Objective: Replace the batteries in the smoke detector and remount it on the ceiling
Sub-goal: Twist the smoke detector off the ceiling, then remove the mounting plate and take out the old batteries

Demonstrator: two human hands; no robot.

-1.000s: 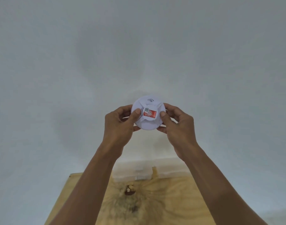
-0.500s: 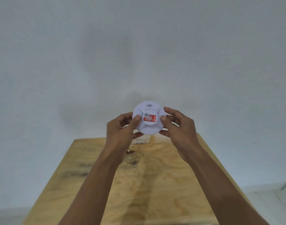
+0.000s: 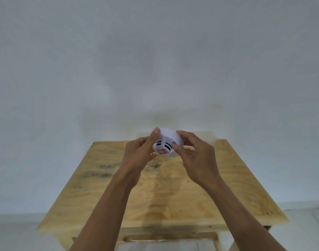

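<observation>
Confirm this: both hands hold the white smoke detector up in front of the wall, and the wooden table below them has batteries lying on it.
One part is wrong. The head view shows the left hand and right hand holding the white smoke detector before the wall, but the wooden table below has no batteries on it; only stained wood shows.

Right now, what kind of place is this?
Probably a sparse indoor room or test space, not a furnished home: a bare plywood table against a plain white wall, pale floor beside it. Both hands hold a white smoke detector.
</observation>
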